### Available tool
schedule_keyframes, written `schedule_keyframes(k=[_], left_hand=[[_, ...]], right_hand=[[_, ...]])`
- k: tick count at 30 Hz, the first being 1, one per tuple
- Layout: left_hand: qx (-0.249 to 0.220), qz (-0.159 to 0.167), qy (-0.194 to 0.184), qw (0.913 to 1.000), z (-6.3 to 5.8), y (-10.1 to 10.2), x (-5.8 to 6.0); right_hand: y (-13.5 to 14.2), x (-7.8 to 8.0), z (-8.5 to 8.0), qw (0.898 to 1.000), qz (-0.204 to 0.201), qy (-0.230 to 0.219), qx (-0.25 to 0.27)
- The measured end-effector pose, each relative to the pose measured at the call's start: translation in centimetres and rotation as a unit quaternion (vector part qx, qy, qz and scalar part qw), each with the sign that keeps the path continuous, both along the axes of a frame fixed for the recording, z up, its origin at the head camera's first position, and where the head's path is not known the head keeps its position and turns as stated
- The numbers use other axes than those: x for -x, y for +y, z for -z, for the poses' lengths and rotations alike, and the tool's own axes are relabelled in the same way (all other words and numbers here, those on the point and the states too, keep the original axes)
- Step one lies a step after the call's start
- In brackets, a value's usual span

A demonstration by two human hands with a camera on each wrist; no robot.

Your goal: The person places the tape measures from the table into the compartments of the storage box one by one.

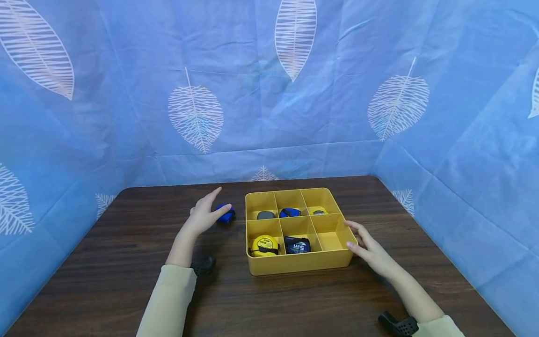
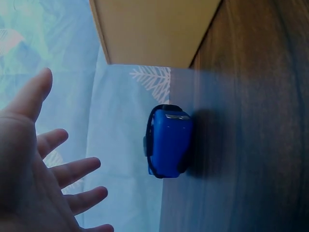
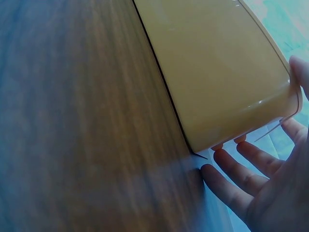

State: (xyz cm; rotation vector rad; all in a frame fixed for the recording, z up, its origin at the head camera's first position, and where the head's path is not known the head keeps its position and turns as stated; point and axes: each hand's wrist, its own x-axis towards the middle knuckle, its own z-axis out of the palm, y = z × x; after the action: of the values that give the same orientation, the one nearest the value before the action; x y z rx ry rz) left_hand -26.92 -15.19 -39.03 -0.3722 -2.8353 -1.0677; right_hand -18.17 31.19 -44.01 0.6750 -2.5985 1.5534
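Note:
My left hand (image 1: 205, 213) reaches over the table with fingers spread, beside a blue tape measure (image 1: 226, 215). In the left wrist view, a gap separates the fingers from this blue tape measure (image 2: 169, 142), which has a black strap. At the right corner of a yellow divided box (image 1: 301, 264), my right hand (image 1: 372, 250) rests its thumb and fingertips against the rim and side. Inside the box's front row lie a yellow tape measure (image 1: 265, 244) and a dark tape measure (image 1: 297, 245); the front right compartment's floor shows. Behind them sit grey (image 1: 265, 215), blue (image 1: 290, 212) and yellow (image 1: 318, 211) items, partly hidden.
Everything stands on a dark wood-grain table (image 1: 105, 262). A blue cloth with white leaf prints (image 1: 261, 117) hangs behind and at both sides. Black wrist devices (image 1: 204, 266) are worn at both sleeves.

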Motion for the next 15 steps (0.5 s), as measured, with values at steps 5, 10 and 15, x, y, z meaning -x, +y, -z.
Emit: schedule_keyframes(k=[5, 10, 15], left_hand=[[-0.014, 0.005, -0.026, 0.9995, 0.42, -0.15, 0.21], [-0.037, 0.016, -0.04, 0.9984, 0.68, -0.26, 0.38], [-0.047, 0.022, -0.054, 0.9972, 0.92, -0.32, 0.46]], right_hand=[[-0.01, -0.07, -0.02, 1.0, 0.002, 0.004, -0.01], [-0.07, -0.08, -0.1, 1.0, 0.0, 0.007, -0.005], [0.02, -0.13, -0.13, 1.0, -0.002, 0.0, 0.006]])
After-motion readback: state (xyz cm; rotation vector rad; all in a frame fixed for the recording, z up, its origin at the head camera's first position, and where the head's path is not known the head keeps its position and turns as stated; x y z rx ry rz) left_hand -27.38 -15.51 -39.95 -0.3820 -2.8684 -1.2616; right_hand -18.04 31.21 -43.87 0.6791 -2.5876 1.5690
